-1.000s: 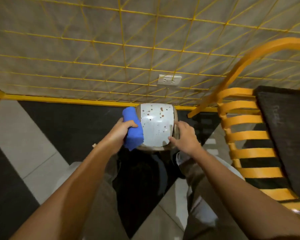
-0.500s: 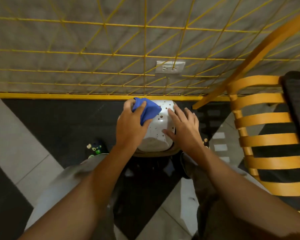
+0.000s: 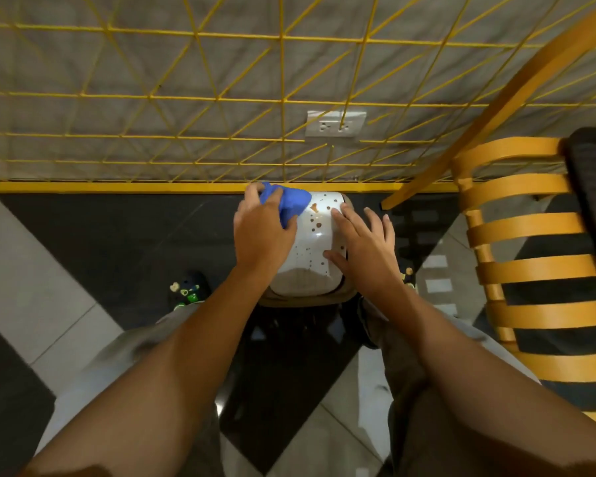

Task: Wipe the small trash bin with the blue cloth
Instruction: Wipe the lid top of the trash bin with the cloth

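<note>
Spots of brown dot the glossy lid of the small white trash bin [image 3: 315, 242], which stands on the black and grey tiled floor [image 3: 83, 242] close to the yellow skirting strip [image 3: 117, 186] just behind it. At the bin's far left corner the left hand [image 3: 260, 232] grips the bunched blue cloth [image 3: 291, 201], fingers curled round it and pressing it down onto the lid. On the bin's right side the right hand [image 3: 362, 242] lies flat, fingers straight and spread, the thumb resting on the lid and the other fingertips reaching over its right edge; it holds nothing. Both bare forearms reach to the bin from the near side, above the person's knees. Behind the bin rises the grey wall with yellow grid lines [image 3: 152, 80], and on it, above the bin, sits the white double wall socket [image 3: 336, 123]. Right of the bin stands the orange slatted wooden chair [image 3: 530, 270]. Left of the bin, near but apart from it, a dark shoe with green marks [image 3: 188, 287] rests on the floor.
</note>
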Demonstrator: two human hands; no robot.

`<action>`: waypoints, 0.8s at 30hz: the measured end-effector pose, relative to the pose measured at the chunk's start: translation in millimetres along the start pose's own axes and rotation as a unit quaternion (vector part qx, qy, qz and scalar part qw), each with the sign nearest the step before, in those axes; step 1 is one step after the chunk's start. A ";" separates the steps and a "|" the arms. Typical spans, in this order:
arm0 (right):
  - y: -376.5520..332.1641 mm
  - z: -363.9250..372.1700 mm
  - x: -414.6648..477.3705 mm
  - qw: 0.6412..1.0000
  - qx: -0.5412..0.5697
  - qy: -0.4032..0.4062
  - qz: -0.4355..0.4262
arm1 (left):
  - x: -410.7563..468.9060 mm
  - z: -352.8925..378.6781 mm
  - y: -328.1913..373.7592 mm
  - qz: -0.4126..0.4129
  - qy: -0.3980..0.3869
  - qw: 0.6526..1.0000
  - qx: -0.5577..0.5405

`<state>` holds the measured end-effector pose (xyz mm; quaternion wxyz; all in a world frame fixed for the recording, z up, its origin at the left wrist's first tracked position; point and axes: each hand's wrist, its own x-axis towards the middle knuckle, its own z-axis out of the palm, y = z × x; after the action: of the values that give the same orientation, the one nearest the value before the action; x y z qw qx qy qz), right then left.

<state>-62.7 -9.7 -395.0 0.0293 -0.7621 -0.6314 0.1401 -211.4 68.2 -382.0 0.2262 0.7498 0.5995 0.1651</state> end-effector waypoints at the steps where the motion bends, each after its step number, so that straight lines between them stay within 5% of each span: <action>1: -0.2 0.4 0.1 1.000 0.005 -0.002 0.003 | -1.8 3.1 4.8 0.014 -0.015 1.000 0.005; 5: 1.4 1.5 0.9 1.000 0.002 -0.002 0.008 | -6.3 13.2 12.9 0.072 -0.046 0.996 0.031; 12: 3.7 4.4 1.9 1.000 0.007 0.001 0.007 | 3.3 10.9 6.6 -0.002 0.003 1.000 0.003; 17: 3.8 6.2 2.1 1.000 0.000 0.004 0.008 | -0.3 15.0 14.6 0.078 -0.047 0.995 0.033; 24: 2.8 6.1 2.2 1.000 0.000 0.003 0.006 | -3.4 2.6 -5.8 -0.045 0.028 0.999 -0.007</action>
<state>-61.1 -9.0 -401.9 0.0305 -0.7661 -0.6270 0.1381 -215.6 65.5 -387.2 0.2218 0.7159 0.6372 0.1796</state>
